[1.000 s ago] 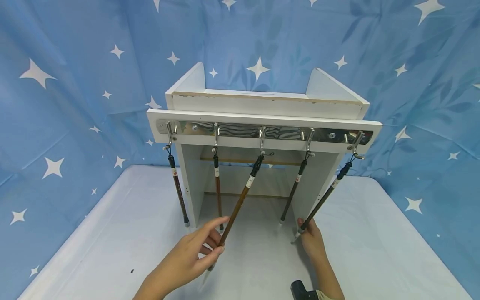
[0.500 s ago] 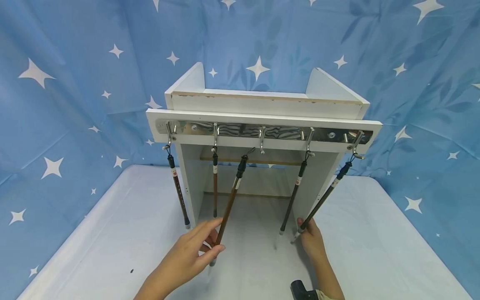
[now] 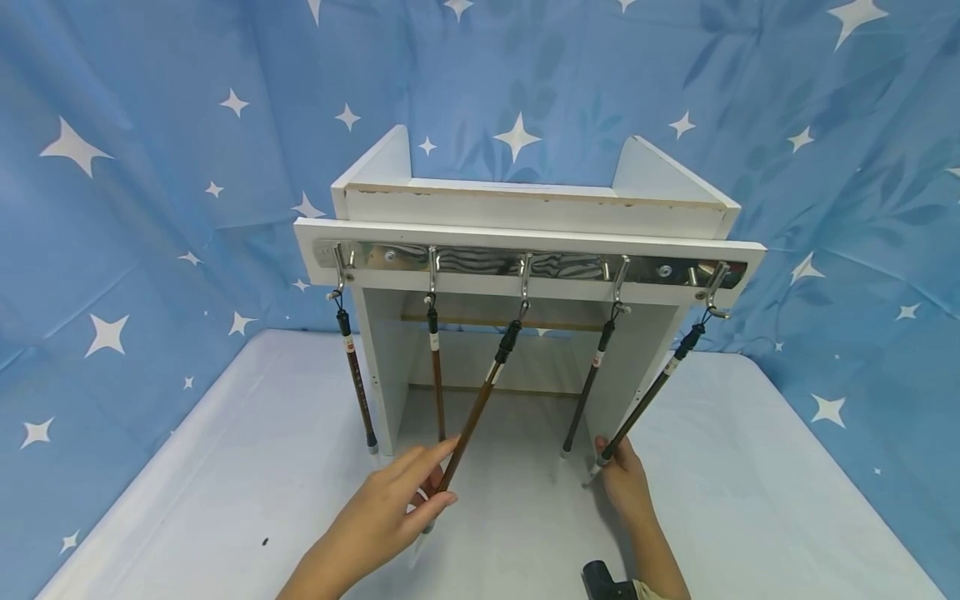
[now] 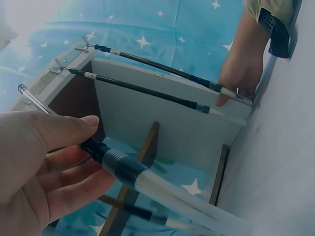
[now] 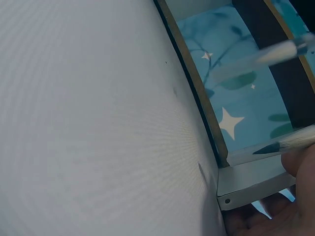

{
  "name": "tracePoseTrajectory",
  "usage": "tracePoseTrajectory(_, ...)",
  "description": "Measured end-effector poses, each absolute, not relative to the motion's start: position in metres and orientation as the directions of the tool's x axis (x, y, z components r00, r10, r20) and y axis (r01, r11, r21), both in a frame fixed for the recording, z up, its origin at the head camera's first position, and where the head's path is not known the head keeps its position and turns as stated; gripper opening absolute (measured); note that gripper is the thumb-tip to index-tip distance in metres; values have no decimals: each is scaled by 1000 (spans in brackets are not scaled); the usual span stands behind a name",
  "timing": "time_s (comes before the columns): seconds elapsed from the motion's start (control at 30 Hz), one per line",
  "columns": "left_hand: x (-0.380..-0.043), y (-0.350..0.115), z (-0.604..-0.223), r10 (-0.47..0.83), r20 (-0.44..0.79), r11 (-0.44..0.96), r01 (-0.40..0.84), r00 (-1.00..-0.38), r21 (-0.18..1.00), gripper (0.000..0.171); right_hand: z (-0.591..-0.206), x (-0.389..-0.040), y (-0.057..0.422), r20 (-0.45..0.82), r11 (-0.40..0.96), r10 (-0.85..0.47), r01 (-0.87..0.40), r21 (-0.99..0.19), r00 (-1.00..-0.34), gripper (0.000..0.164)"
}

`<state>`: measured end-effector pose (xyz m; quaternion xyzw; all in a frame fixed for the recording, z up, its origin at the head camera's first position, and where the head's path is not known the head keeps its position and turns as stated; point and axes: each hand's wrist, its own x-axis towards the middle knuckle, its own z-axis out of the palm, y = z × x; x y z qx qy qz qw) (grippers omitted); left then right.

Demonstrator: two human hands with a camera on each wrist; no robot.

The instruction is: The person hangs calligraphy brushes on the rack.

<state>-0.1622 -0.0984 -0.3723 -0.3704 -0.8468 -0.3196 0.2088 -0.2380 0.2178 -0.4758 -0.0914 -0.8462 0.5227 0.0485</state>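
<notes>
My left hand point(image 3: 393, 508) pinches a calligraphy brush point(image 3: 476, 408) with a brown handle low down, near its capped tip, between thumb and fingers. The brush slants up to the right, and its black cord loop meets the tip of the middle hook point(image 3: 525, 279); I cannot tell whether it is caught on it. My right hand point(image 3: 622, 479) grips the lower front edge of the white rack's right side panel point(image 5: 253, 191), thumb inside and fingers outside. Close beside that hand hangs the rightmost brush point(image 3: 652, 392).
Other brushes hang by cords from the hooks: a far-left brush point(image 3: 356, 375), a brown one point(image 3: 437, 371) and a dark one point(image 3: 588, 387). The rack point(image 3: 525, 212) stands on a white-covered table point(image 3: 225, 467) before a blue starry curtain point(image 3: 187, 150). A dark speck point(image 3: 265, 542) lies at left.
The held brush first had its loop near the middle hook, then dropped left and below it, and now is back up at the hook's tip. My right hand has stayed put.
</notes>
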Motion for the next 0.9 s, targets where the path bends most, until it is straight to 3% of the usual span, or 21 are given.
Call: tracePoseTrajectory(0.9, -157, -89, -370, 439, 559, 540, 704, -703, 462, 56, -471, -235, 216, -24, 433, 199, 110, -895, -980, 65)
